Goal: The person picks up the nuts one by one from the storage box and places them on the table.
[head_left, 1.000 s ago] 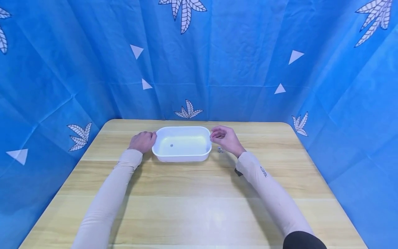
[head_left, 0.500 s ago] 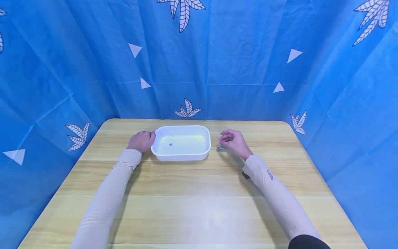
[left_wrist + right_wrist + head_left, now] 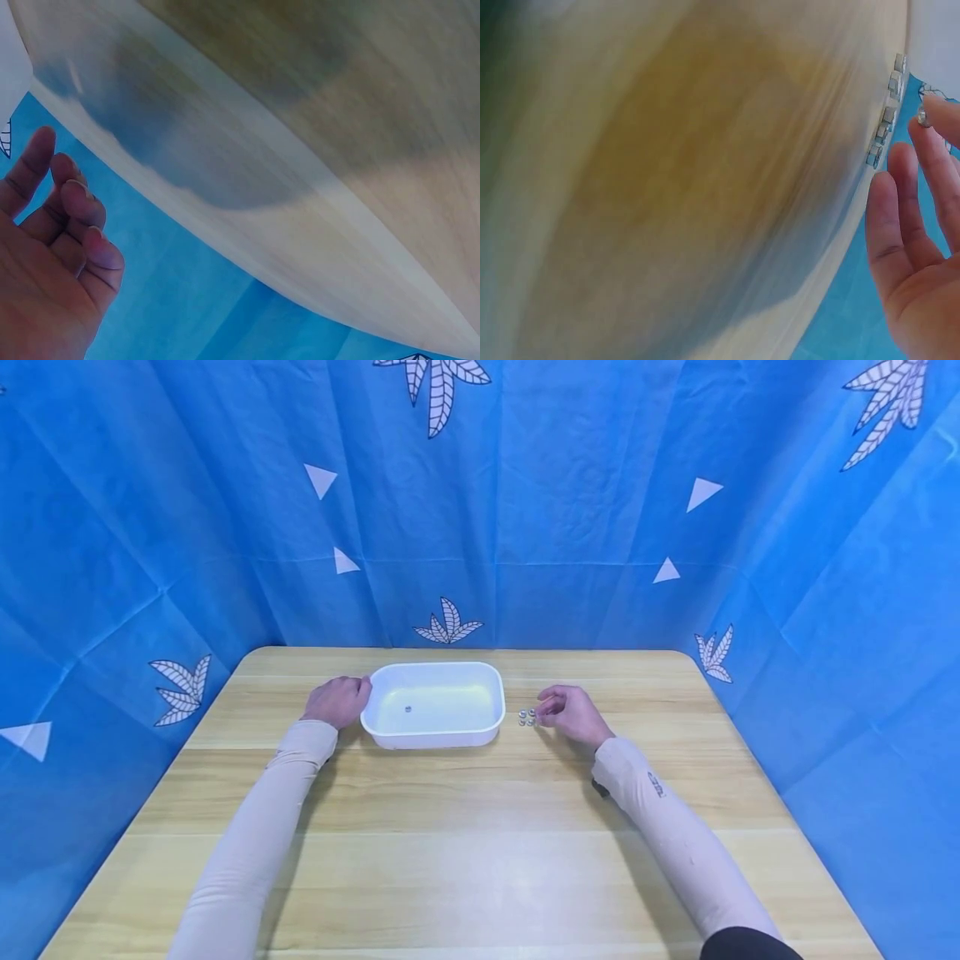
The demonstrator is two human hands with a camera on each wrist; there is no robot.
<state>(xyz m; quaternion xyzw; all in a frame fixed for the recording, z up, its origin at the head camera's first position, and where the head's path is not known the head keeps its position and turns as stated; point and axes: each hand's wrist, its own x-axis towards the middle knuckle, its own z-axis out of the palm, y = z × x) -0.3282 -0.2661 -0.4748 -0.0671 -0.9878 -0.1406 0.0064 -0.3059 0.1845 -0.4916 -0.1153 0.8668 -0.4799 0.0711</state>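
Note:
A white plastic basin (image 3: 435,741) stands on the wooden table, with one small silvery piece (image 3: 408,709) on its floor. My left hand (image 3: 337,702) holds the basin's left end, thumb at the rim; its other fingers curl loosely in the left wrist view. Right of the basin, several small shiny metal pieces (image 3: 522,714), shaped like nuts, lie close together. Beside them is my right hand (image 3: 573,714). Between its thumb and index fingertip it pinches another silvery piece (image 3: 922,118), seen in the right wrist view, while the remaining fingers are spread and bent.
The wooden table (image 3: 450,843) has rounded far corners. Blue curtains (image 3: 585,527) with white leaf and triangle prints hang around its back and sides. Both forearms (image 3: 251,827) in light sleeves reach across the tabletop.
My right hand has moved from the basin's right rim rightward and slightly nearer, to the metal pieces. My left hand stays at the basin's left end. The head view has shifted slightly.

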